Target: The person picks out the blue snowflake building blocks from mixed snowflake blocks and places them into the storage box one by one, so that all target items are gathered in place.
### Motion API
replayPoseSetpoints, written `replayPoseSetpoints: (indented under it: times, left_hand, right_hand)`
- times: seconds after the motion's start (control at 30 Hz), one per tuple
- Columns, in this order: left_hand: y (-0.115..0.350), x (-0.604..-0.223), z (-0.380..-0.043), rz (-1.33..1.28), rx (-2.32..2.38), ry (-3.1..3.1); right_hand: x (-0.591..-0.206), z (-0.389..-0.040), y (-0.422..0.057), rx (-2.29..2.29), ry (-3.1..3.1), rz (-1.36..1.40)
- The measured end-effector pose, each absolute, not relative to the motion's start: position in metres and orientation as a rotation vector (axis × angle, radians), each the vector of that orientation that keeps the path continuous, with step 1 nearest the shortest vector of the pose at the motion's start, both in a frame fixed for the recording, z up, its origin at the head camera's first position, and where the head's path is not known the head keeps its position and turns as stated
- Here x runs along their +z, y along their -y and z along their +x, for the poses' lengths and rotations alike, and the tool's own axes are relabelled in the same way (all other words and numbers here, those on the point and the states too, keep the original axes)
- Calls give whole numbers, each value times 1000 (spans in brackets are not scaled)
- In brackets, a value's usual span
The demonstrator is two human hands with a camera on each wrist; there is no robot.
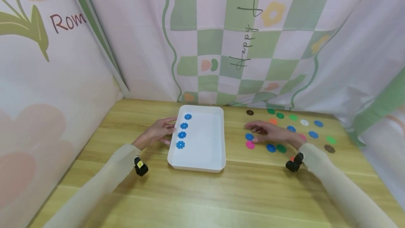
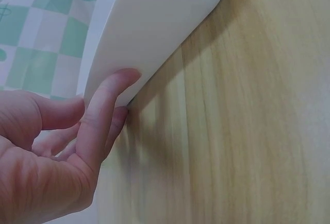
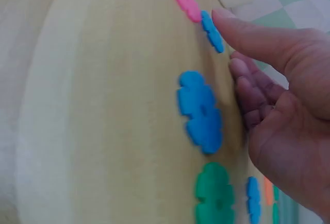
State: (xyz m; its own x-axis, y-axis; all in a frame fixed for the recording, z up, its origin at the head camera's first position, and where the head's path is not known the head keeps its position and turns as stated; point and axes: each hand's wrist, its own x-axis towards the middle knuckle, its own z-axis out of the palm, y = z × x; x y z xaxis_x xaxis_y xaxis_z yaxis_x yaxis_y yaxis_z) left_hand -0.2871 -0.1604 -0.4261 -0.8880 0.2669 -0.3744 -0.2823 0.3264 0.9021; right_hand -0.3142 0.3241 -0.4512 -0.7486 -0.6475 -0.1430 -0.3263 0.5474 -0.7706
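White tray [image 1: 202, 150] bears four blue discs [image 1: 181, 135], left hand [image 1: 156, 132] relaxed against its wall, right hand [image 1: 270, 132] loosely spread near coloured discs [image 1: 250, 145]

tray [image 1: 204, 140]: plain wht | 4 tray discs [image 1: 181, 135]: blu | loose discs [image 1: 271, 148]: blu, pink, org, brn, wht, lt + dk grn | tbl [image 1: 202, 200]: yel-tan woodgrain | back curtain [image 1: 209, 41]: grn/wht checks, org + yel flwrs, dk script | L curtain [image 1: 28, 80]: wht, peach blooms, grn leaves, red-brn "Rom" | sleeves [image 1: 95, 185]: plain off-wht | wrist cams [image 1: 141, 170]: blk, yel patch on L one
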Motion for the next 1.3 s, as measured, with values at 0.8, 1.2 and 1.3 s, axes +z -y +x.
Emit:
replayPoseSetpoints:
  times: [0.8, 1.2, 1.3]
  left_hand:
    - [162, -428, -289, -5, 1590, -2132]
    - [163, -428, -288, -14, 1591, -2130]
    - [162, -427, -288, -7, 1598, -2120]
  right_hand:
    - [-457, -309, -323, -1034, -2427, -813]
    - [-456, -315, -322, -965, -2455, -824]
    - [-452, -319, -320, -928, -2447, -882]
